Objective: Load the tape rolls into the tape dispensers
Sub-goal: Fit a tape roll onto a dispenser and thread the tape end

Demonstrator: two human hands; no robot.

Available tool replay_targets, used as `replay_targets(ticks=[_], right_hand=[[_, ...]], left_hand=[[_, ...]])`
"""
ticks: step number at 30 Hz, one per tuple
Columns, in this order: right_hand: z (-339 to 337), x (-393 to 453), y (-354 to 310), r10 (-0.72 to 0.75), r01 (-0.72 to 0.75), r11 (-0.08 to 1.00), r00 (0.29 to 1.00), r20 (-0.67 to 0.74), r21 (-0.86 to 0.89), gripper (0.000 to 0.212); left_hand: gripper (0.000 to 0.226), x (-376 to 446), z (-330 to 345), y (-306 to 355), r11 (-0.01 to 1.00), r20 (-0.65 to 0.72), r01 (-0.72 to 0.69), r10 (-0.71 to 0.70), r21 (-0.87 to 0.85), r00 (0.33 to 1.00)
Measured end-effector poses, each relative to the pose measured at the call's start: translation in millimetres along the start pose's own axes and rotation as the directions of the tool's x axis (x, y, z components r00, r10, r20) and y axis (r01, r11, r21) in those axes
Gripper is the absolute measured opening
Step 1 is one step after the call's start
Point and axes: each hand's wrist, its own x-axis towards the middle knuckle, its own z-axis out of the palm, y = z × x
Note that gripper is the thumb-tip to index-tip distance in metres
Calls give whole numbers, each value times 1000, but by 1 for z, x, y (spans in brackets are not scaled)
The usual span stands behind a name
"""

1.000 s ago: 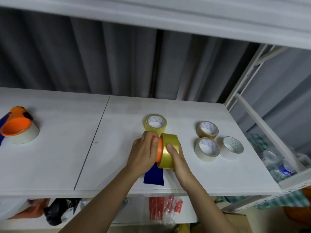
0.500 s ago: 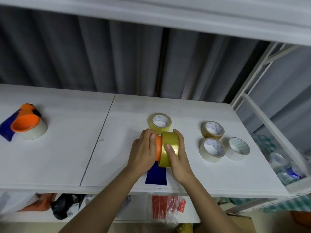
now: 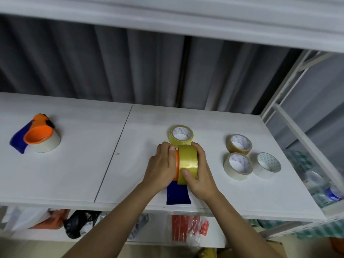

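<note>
My right hand [image 3: 200, 170] is wrapped round the yellow tape roll [image 3: 187, 162], which stands on edge over the white shelf [image 3: 74, 174]: my thumb [image 3: 186, 173] presses the roll's near band, and my other fingers curl over its top and far side. My left hand [image 3: 161, 165] is cupped over the orange dispenser [image 3: 177, 164], fingers bent round its rim, fingertips right at the seam where orange meets yellow. Only a thin strip of orange shows between my left hand and the roll, so the roll sits pushed against the dispenser's drum; how far on it is I cannot tell. The dispenser's blue handle [image 3: 178, 194] points toward me below the roll, lying near the shelf's front edge.

Just behind the held roll, a second yellow roll [image 3: 181, 135] lies flat, close to my knuckles. To the right of the held roll, well apart, lie three more flat rolls: a brown one [image 3: 239, 146], a pale one [image 3: 237, 166] just in front of it, and a white one [image 3: 268, 165] beside that. Far to the left of the held roll rests a second orange dispenser [image 3: 38, 135], already carrying a whitish roll [image 3: 48, 145].
</note>
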Motion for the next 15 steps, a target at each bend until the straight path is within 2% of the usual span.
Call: replay_targets(ticks=[4,8,11,15], right_hand=[[2,1,-4,106,-104,985,994,-12,135,70],[1,5,-7,255,-263,904,965,67,337,61],[-2,12,-6,266,-281,891,960,90,357,59],[-7,18,-6,256,-289,869,957,134,401,44]], left_hand=[[35,2,3,0,999,-46,26,-28,-26,999],[32,-2,9,0,992,-105,-125,125,11,987],[31,1,11,-4,990,-120,-141,137,-29,983],[38,7,8,-5,988,-70,-108,101,-106,992]])
